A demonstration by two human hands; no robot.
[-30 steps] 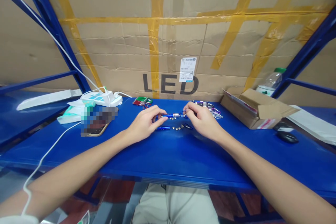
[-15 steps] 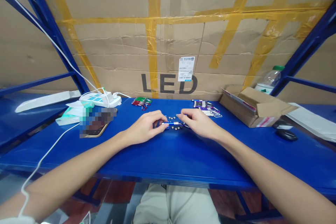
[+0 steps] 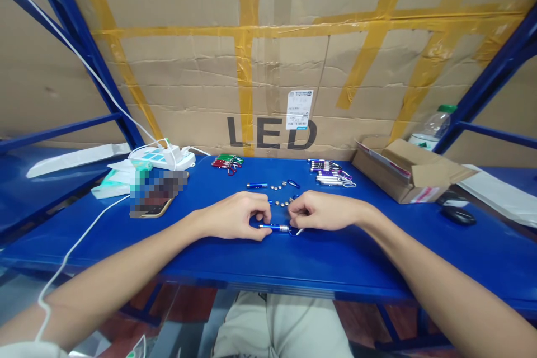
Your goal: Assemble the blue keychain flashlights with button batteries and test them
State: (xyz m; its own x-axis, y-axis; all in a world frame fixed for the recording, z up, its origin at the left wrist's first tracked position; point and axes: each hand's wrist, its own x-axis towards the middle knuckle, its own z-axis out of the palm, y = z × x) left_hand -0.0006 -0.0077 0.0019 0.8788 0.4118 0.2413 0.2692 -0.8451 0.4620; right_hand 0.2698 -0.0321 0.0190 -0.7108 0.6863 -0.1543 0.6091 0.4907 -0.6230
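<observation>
The left hand (image 3: 241,215) is curling half closed over the blue bench (image 3: 235,260), its thumb and bent fingers grasping the left end of a blue penlight (image 3: 274,227). The penlight is lying crosswise between the two hands, its silver end facing right, while small round metal pieces (image 3: 282,203) are sitting just beyond it. The right hand (image 3: 312,211) is bending its fingers inward beside that silver end, though whether it is gripping anything cannot be told.
</observation>
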